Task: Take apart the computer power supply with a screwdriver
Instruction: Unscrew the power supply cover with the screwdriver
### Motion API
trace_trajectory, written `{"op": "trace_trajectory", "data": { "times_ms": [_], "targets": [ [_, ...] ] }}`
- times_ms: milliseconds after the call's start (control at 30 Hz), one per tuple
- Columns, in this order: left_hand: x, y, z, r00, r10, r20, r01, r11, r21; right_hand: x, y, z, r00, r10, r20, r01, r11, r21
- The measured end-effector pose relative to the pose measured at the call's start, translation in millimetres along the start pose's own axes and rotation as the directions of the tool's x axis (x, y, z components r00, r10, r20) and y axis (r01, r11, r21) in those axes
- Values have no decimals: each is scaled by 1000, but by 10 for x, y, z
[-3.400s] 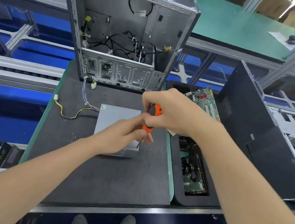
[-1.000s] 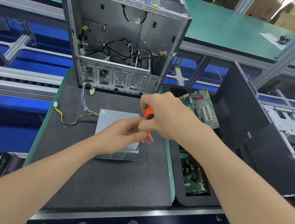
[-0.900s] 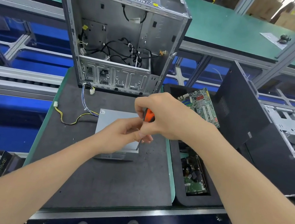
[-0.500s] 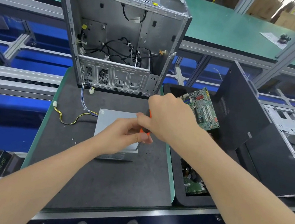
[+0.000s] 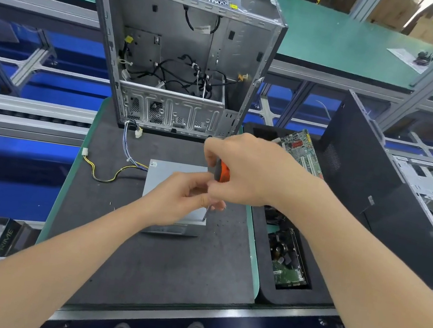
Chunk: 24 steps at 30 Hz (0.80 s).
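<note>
A: How will the grey sheet-metal power supply box handle, lying flat on the dark-matted bench?

B: Stiff, fairly heavy and sharp-edged, I'd judge (its wires trail left), so hold its sides. The left hand rests on it, its grip pinching the shaft of the orange-handled screwdriver. The right hand wraps the handle.

A: Any change?

B: 0.5 s ago the handle was nearly hidden. Now it shows, with the tip at the near right corner.
</note>
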<state>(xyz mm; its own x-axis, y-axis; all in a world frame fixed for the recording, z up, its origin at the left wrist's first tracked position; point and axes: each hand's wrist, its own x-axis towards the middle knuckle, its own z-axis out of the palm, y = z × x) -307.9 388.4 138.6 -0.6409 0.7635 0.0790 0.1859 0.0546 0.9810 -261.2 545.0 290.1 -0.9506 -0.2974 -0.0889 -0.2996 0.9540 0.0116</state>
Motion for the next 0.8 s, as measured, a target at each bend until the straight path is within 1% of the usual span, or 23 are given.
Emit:
{"op": "trace_trajectory", "data": {
  "times_ms": [33,67,100,133,167,200,267,367,467,500,567,633,667,733,767,800],
  "targets": [
    [1,-2,7,1000,-3,-11,3,1000,-8,-5,-31,25,995,54,-87,-63,992,-107],
    [2,-4,14,1000,-7,-18,7,1000,-16,-5,-76,42,981,127,-145,-150,975,-162],
    [3,-6,17,1000,-10,-20,10,1000,-19,0,-121,52,964,208,-165,-233,960,-152],
    [3,-5,15,1000,-9,-20,8,1000,-20,10,-150,67,950,276,-147,-292,951,-103],
    [4,-7,12,1000,-1,-18,0,1000,-25,23,-150,89,944,311,-108,-317,947,-43],
    [3,-9,7,1000,9,-17,-10,999,-35,41,-132,101,950,304,-69,-305,952,5],
    [4,-12,-13,1000,24,-6,-24,998,-64,65,-76,82,976,216,-1,-215,972,89],
    [8,-16,-43,999,25,20,-23,998,-65,66,0,26,995,69,72,-84,969,231],
    [8,-3,-54,1000,15,19,-14,999,-42,80,34,-8,989,-89,121,59,972,229],
    [6,3,-51,1000,7,15,-6,999,-39,84,41,-13,985,-117,126,86,970,226],
    [0,15,-41,1000,1,4,-1,1000,-28,72,40,-28,985,-128,119,99,969,227],
    [-2,9,-39,1000,1,-9,-1,1000,-1,41,32,-33,993,-87,77,73,983,169],
    [2,-3,-34,1000,1,-13,-1,1000,7,24,17,-27,999,-44,29,41,995,87],
    [11,-12,-15,999,-10,-30,10,1000,-5,6,-31,8,992,61,-109,-74,990,-117],
    [16,-9,-5,999,-20,-40,19,1000,-14,6,-67,22,981,128,-149,-151,975,-160],
    [22,-3,2,999,-28,-46,27,999,-20,14,-102,32,970,192,-152,-215,965,-152]
  ]
}}
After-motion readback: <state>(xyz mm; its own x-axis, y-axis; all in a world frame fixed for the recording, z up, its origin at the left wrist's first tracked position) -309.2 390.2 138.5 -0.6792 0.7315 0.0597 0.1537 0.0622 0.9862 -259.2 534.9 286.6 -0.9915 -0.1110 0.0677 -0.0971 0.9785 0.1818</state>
